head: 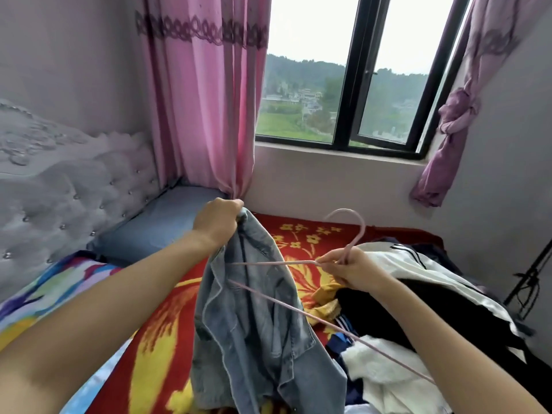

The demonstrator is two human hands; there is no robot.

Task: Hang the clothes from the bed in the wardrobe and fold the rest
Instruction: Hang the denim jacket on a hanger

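Progress: early, nothing seen hung | left hand: clenched on jacket collar, jacket lifted above bed | right hand: gripping hanger neck, one arm entering jacket | left: clothes pile at 4 o'clock; wardrobe unseen

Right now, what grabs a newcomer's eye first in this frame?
Centre frame, the left hand grips a denim jacket held up over the red floral blanket, while the right hand holds a pink hanger whose tip meets the jacket. A pile of clothes lies at right; pink curtains flank the window behind.
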